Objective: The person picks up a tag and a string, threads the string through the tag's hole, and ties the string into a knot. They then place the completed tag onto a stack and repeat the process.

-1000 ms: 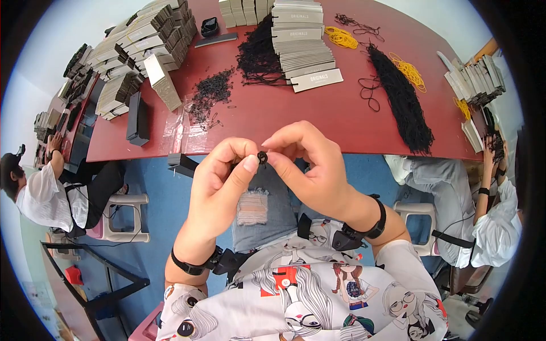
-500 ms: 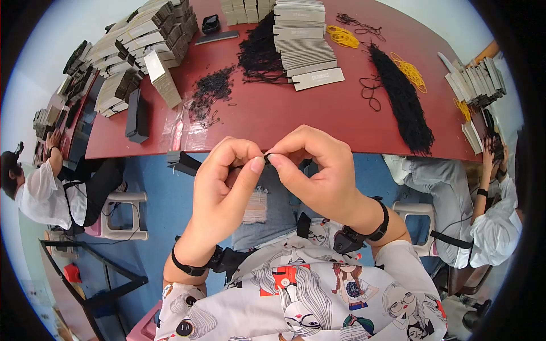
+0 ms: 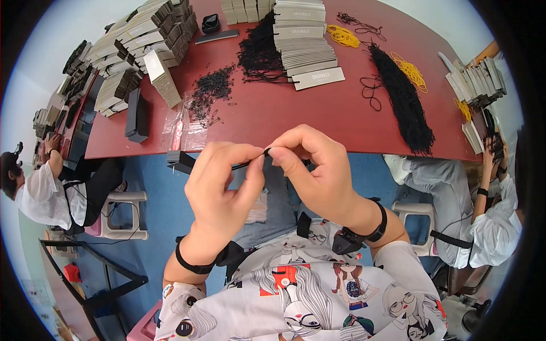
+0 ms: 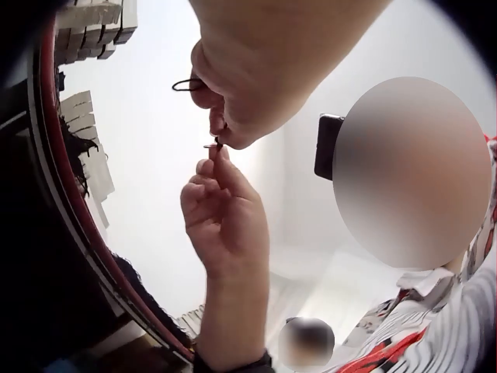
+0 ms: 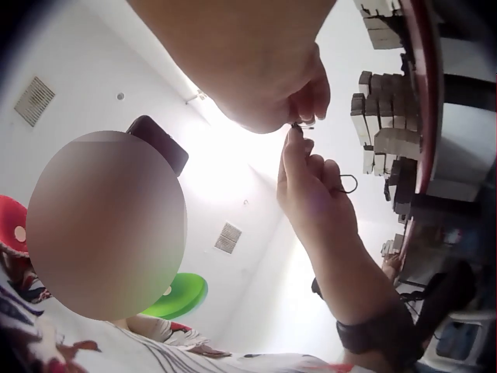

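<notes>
Black cord (image 3: pixel 267 152) is sitting between two hands, on the person's side of the row of printed tags (image 3: pixel 310 54). The left hand's (image 3: pixel 219 179) grip is pinching it between thumb and forefinger, a loop showing beside that hand in both wrist views; the right hand's (image 3: pixel 315 165) grip is pinching it too, fingertips close to the left's. On the red worktop (image 3: pixel 256 122), small black pins (image 3: pixel 213 91) are lying left of the tags; yellow bands (image 3: pixel 343 36) are lying to their right.
</notes>
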A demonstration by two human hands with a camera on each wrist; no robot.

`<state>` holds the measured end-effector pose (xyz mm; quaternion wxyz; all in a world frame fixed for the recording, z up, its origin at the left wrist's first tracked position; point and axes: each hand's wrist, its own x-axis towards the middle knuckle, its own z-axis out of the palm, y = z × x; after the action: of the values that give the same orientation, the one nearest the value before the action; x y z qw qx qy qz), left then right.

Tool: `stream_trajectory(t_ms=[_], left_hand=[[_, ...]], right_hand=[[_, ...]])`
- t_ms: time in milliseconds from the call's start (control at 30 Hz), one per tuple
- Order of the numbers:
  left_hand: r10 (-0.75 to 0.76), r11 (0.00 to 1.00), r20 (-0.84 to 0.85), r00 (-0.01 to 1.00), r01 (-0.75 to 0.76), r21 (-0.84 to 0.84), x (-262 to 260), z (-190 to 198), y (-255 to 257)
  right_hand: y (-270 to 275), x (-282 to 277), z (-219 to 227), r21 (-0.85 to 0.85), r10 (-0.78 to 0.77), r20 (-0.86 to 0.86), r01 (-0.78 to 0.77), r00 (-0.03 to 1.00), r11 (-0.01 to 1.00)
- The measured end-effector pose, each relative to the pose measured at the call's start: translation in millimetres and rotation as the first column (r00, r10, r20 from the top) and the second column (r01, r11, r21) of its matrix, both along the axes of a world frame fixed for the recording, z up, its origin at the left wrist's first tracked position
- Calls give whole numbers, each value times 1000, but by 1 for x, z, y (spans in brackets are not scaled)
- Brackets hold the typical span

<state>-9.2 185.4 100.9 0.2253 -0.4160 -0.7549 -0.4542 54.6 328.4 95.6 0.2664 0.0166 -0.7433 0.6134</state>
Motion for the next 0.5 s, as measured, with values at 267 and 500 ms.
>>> stream_trajectory(t_ms=[267,500], left_hand=[[-470,881,752,461,193,432,-4,10,-3],[-524,852,770,365,206,482,-9,7,-7]], right_hand=[[0,-5,-3,298,-35,-204,96,978,950],[1,-5,-2,368,-128,-405,290,905,884]])
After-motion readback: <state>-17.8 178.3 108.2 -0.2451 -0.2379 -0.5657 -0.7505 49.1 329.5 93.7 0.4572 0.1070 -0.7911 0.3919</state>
